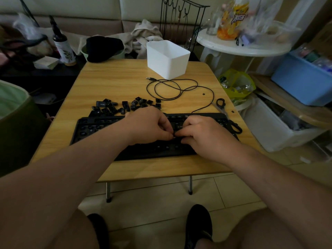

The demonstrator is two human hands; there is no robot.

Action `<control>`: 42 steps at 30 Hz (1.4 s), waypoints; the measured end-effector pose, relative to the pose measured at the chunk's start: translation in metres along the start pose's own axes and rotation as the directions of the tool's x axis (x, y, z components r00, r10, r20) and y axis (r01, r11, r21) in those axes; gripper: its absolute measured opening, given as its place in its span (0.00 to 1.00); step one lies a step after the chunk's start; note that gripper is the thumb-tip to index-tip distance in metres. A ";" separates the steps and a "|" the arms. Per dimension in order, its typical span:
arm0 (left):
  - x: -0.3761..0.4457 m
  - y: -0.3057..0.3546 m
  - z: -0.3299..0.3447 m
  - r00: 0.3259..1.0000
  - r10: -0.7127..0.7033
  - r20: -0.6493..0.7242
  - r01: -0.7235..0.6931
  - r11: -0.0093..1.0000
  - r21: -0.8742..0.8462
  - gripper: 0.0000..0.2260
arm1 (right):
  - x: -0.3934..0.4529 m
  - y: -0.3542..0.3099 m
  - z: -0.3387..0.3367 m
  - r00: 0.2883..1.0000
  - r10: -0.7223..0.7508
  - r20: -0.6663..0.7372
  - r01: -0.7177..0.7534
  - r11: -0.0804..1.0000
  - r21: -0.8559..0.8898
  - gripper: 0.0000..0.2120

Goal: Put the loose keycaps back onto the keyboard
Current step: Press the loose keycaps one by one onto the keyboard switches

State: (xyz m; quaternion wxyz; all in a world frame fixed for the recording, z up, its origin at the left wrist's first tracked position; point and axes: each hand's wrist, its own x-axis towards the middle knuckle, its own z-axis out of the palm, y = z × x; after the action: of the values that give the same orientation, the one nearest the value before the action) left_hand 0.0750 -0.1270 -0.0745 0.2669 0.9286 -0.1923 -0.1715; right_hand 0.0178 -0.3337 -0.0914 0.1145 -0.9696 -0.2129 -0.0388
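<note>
Black is the colour of the keyboard [100,130], which lies on a small wooden table [111,76]. Both hands rest on top of it, near its middle. The left hand [149,125] has its fingers curled down, and the thumb and first finger are pinched close together. The right hand [203,135] is curled the same way, and its fingertips [179,134] meet the left ones. Something tiny sits right where the two hands touch, but it is too small and too dark to tell what it is, or which hand has it.

Just behind the keyboard lie the loose keycaps [125,106]. They are black and sit in a messy row of little heaps, about twenty or more; they overlap, so I cannot count them for sure. Some lie upside down. A few have white marks, but the marks are too small to read. On the keyboard itself some keys show small white writing that I cannot read well.

One black cable [168,88] lies in loops behind the keycaps and runs to the keyboard. One white plastic box [167,59] stands at the far side of the table. One pair of scissors [221,105] with black handles lies by the right end of the keyboard. One bottle [63,48] with a leaf picture stands off to the left.
</note>
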 end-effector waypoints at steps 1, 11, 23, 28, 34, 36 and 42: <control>0.000 0.000 0.000 1.000 0.006 -0.002 -0.006 1.000 0.019 0.03 | 0.000 -0.001 0.000 1.000 -0.002 0.002 0.002 1.000 -0.007 0.14; -0.001 -0.002 0.002 0.999 0.023 -0.048 -0.021 0.999 0.042 0.03 | 0.001 -0.005 0.006 0.999 -0.027 -0.046 0.026 0.999 -0.029 0.08; 0.000 0.001 0.006 0.994 0.026 -0.105 -0.011 0.990 0.138 0.05 | -0.001 -0.009 -0.001 0.993 -0.077 0.087 0.091 0.982 -0.164 0.21; -0.005 -0.002 0.000 0.996 0.061 -0.062 -0.055 0.995 0.087 0.03 | -0.009 -0.004 -0.007 0.996 0.084 0.015 -0.084 0.996 0.029 0.16; -0.011 0.000 0.009 0.970 0.212 -0.121 -0.163 0.931 0.328 0.11 | -0.007 -0.004 -0.008 0.994 0.102 0.026 -0.102 0.995 0.021 0.15; -0.012 0.001 0.014 0.953 0.267 -0.144 -0.191 0.896 0.400 0.10 | -0.006 -0.007 -0.008 0.996 0.085 0.020 -0.085 0.996 0.010 0.13; -0.015 -0.002 0.015 0.928 0.337 -0.157 -0.262 0.892 0.368 0.08 | -0.007 -0.007 -0.010 0.995 0.097 0.032 -0.099 0.994 0.048 0.09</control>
State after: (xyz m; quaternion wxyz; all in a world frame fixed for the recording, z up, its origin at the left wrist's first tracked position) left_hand 0.0562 -0.1254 -0.0841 0.1450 0.9326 -0.3304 0.0098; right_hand 0.0086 -0.3328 -0.0816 0.1368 -0.9762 -0.1675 -0.0136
